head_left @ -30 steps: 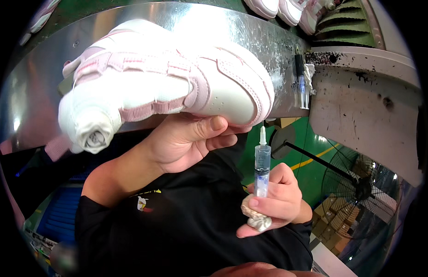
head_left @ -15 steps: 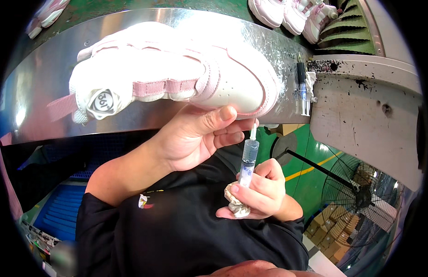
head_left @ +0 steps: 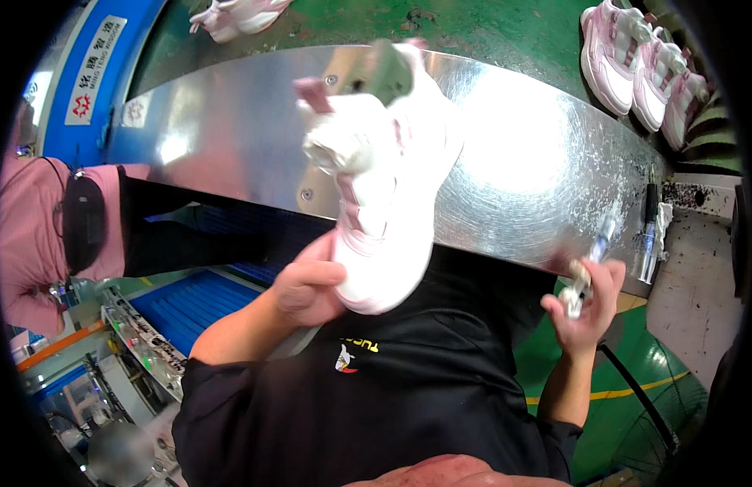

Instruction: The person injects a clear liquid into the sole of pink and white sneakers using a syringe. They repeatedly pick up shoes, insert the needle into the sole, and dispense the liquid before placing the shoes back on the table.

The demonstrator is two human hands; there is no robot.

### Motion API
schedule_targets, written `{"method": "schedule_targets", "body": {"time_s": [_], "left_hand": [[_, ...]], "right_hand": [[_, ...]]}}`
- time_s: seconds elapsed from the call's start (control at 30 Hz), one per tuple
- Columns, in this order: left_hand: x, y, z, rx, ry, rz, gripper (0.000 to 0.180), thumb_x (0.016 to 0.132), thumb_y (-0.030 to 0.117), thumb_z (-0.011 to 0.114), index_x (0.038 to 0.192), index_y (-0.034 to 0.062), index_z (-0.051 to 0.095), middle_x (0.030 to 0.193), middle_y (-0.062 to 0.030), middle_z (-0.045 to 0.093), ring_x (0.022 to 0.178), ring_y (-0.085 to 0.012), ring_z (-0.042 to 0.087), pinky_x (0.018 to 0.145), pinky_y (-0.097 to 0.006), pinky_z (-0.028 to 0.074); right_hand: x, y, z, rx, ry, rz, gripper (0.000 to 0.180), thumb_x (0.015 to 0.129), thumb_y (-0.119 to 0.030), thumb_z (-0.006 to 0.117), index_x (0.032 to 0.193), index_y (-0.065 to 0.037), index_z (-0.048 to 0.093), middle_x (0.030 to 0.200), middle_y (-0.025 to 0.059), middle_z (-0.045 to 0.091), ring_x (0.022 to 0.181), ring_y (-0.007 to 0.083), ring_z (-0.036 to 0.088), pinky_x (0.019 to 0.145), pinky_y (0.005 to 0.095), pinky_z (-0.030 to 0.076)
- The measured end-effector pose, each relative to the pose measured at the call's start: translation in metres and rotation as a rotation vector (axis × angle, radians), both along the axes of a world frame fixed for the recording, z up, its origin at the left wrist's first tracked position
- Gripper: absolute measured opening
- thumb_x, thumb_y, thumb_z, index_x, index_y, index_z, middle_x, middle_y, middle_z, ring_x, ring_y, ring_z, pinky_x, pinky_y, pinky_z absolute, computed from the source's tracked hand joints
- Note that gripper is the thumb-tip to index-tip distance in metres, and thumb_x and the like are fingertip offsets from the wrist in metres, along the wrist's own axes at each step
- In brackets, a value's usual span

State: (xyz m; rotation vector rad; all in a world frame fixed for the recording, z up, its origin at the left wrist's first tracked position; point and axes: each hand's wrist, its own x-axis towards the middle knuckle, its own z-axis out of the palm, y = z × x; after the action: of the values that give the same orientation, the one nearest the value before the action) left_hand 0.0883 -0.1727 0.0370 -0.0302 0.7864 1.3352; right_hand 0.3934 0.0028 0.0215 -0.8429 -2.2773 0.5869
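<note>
A white and pink sneaker [head_left: 392, 235] is held up over the near edge of the metal worktop [head_left: 221, 146], its toe toward me. My left hand [head_left: 311, 284] grips it by the side of the toe, thumb on the upper. Out to the right, my right hand [head_left: 591, 304] is closed around a clear syringe [head_left: 605, 237] whose rear end is wrapped in whitish material. The syringe points up and away, over the worktop's right end and apart from the sneaker. Motion blurs the sneaker's far part and the syringe.
At the worktop's right end lie a dark-capped second syringe [head_left: 649, 235] and crumpled white material [head_left: 664, 219]. Several pink and white sneakers [head_left: 611, 61] stand at the far right; more shoes [head_left: 238, 16] sit at the far left. A person in pink [head_left: 35, 235] is at the left.
The sneaker has turned from lying sideways to toe toward me. My right hand has moved the syringe from beside the toe out to the right. The view has shifted too.
</note>
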Motion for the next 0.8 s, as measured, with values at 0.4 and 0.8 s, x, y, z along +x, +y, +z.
{"method": "schedule_targets", "body": {"time_s": [0.4, 0.8], "left_hand": [[-0.05, 0.256, -0.026, 0.24, 0.718, -0.19, 0.049, 0.083, 0.012, 0.062, 0.123, -0.0081, 0.042, 0.117, -0.019, 0.055, 0.105, -0.0252, 0.059, 0.094, -0.038, 0.047], [-0.098, 0.322, -0.058, 0.23, 1.044, -0.272, 0.031, 0.095, 0.028, 0.05, 0.094, -0.002, 0.06, 0.086, -0.0094, 0.062, 0.08, -0.0209, 0.066, 0.071, -0.028, 0.055]], "right_hand": [[-0.024, 0.037, -0.016, 0.005, 0.073, -0.047, 0.055, 0.063, -0.027, 0.077, 0.108, -0.003, 0.058, 0.092, 0.0067, 0.06, 0.078, 0.0241, 0.043, 0.067, 0.0335, 0.04], [-0.022, 0.04, -0.027, 0.045, 0.001, -0.054, 0.059, 0.061, -0.03, 0.082, 0.11, -0.006, 0.058, 0.083, 0.0055, 0.056, 0.075, 0.025, 0.041, 0.069, 0.0348, 0.037]]}}
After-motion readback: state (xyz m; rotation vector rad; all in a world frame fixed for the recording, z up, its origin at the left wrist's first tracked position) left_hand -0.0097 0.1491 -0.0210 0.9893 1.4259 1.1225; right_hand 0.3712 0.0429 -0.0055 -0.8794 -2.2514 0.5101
